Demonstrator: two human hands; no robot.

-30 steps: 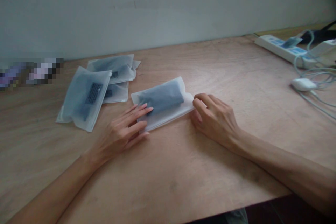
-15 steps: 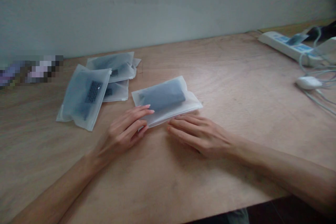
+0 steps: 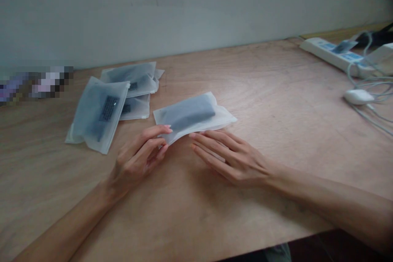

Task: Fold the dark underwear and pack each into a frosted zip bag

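Note:
A frosted plastic bag (image 3: 190, 112) with a dark flat item inside lies near the middle of the table. My left hand (image 3: 143, 151) pinches its near left corner between the fingers and thumb. My right hand (image 3: 230, 153) is at the bag's near edge, its fingers pressed together and pointing left; whether they grip the edge is hidden. That near edge bows upward between the hands. To the left lie several similar bags, one in front (image 3: 95, 114) with a black printed label and others behind it (image 3: 132, 77).
A white power strip (image 3: 334, 55) with plugs stands at the back right of the wooden table (image 3: 260, 77). Beside it are a white adapter (image 3: 358, 96) and loose cables. A wall runs behind, and a blurred-out patch covers the far left.
The bag's near edge, straight before, is now bent upward in the middle. Both hands have shifted slightly left, and my right hand's fingers have moved up over the edge.

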